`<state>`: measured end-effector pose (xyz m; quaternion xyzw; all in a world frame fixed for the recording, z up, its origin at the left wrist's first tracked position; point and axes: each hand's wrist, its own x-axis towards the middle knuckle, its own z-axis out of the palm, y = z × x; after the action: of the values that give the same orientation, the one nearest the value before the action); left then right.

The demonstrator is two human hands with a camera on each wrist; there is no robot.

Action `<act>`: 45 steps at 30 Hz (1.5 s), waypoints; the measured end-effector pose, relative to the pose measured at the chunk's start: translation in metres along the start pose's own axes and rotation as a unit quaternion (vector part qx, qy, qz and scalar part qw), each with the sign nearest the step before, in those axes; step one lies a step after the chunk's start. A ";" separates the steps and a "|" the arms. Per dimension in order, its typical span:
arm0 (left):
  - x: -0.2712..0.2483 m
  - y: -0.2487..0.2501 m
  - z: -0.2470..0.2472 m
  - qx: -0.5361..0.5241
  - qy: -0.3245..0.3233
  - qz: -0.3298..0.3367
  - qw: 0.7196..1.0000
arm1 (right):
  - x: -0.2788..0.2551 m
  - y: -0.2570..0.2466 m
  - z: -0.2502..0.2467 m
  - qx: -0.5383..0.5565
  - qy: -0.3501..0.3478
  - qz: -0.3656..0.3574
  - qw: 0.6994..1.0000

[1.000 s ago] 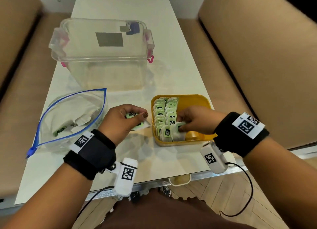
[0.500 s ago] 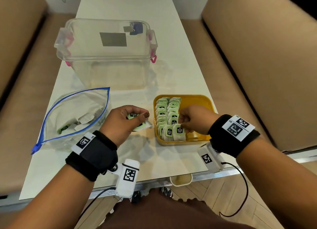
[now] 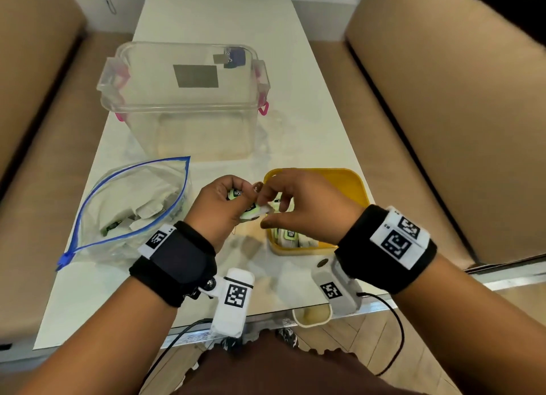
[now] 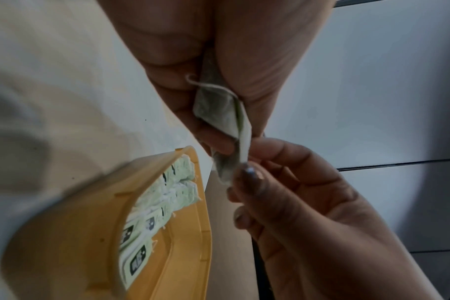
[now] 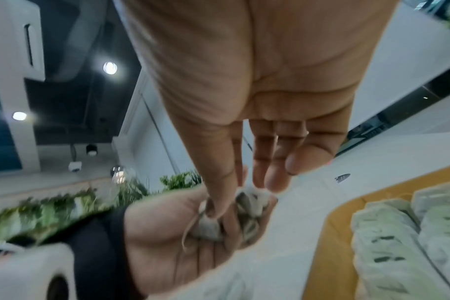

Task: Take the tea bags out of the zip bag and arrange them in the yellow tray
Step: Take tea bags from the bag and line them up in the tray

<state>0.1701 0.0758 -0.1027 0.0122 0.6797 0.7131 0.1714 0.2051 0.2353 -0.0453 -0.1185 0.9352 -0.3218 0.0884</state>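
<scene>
My left hand [image 3: 245, 201] grips a small bunch of tea bags [image 3: 251, 212] with green tags, just left of the yellow tray [image 3: 356, 184]. My right hand [image 3: 263, 210] has come across and pinches the end of one tea bag [image 4: 240, 146] between thumb and forefinger. In the right wrist view its fingertips [image 5: 216, 211] dig into the bunch in my left palm. Two rows of tea bags [image 4: 167, 201] stand in the tray's left half, partly hidden by my right hand. The open zip bag [image 3: 133, 205] with a blue seal lies to the left with several tea bags inside.
A clear plastic box [image 3: 183, 99] with pink latches stands behind the zip bag and tray. Tan cushions flank the white table [image 3: 295, 128] on both sides. The table's front edge runs just below my wrists, with a small cup [image 3: 311, 316] under it.
My right hand has left the tea bags in the tray and moved left to my left hand, where it now pinches a tea bag. My left hand shifted slightly right.
</scene>
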 end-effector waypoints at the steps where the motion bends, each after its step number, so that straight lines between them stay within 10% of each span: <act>1: 0.001 0.001 0.000 -0.007 0.000 -0.003 1.000 | 0.002 0.000 0.005 -0.011 0.009 -0.006 1.000; 10: -0.002 0.011 -0.001 -0.084 0.023 -0.058 0.995 | 0.002 0.006 0.011 0.058 0.104 0.015 0.993; 19: -0.003 0.011 -0.002 0.031 0.023 0.036 0.999 | 0.010 0.014 0.008 0.072 0.216 0.085 0.970; 31: -0.003 0.017 0.002 0.060 0.013 0.089 0.994 | 0.001 0.007 0.009 0.070 0.196 0.024 0.978; 45: -0.012 0.022 0.004 -0.059 -0.014 0.083 0.995 | -0.010 0.014 -0.008 0.382 0.120 0.068 0.914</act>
<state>0.1771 0.0762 -0.0782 0.0686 0.6308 0.7634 0.1211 0.2105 0.2532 -0.0468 0.0282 0.7503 -0.6595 0.0358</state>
